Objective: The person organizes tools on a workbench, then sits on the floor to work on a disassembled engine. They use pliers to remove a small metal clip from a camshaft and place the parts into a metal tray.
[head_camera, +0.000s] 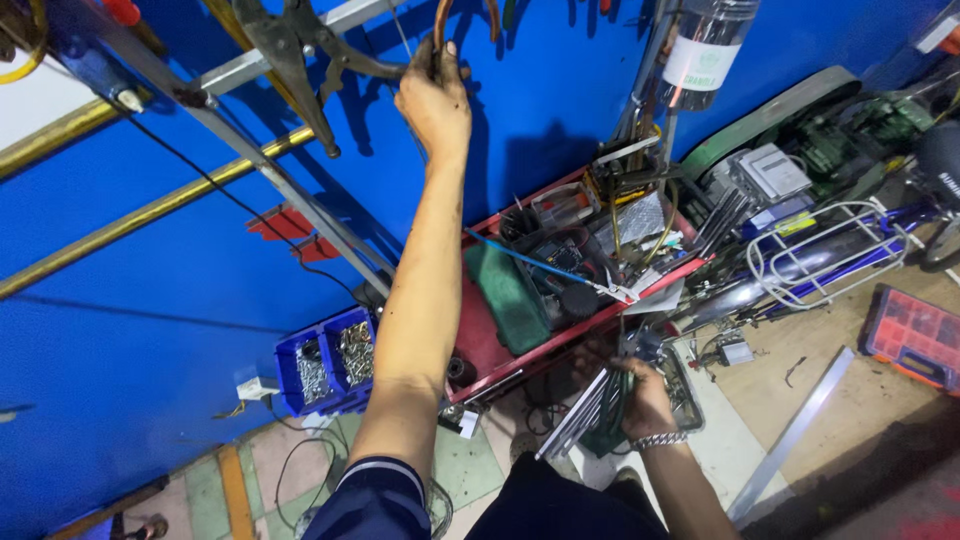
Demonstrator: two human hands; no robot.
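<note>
My left hand [434, 98] reaches up to the blue wall [120, 340] and is closed around the brown handles of a tool [441, 28] hanging there; the tool's head is out of frame. Just left of it hang large grey locking pliers [296, 52]. My right hand [645, 398], with a metal bracelet at the wrist, is low in front of me and grips a bundle of several long metal tools [583, 418]. Between my arms stands a red tool tray [482, 338] crowded with a green cloth [510, 295], a blue-handled tool [515, 256] and small parts.
Two blue bins of screws [330, 362] sit at the wall's foot. A slanted metal frame [300, 205] crosses the wall. To the right are a clear bottle [703, 48], a white wire rack [822, 255], a red organiser case [915, 338] and an aluminium strip [792, 432] on the floor.
</note>
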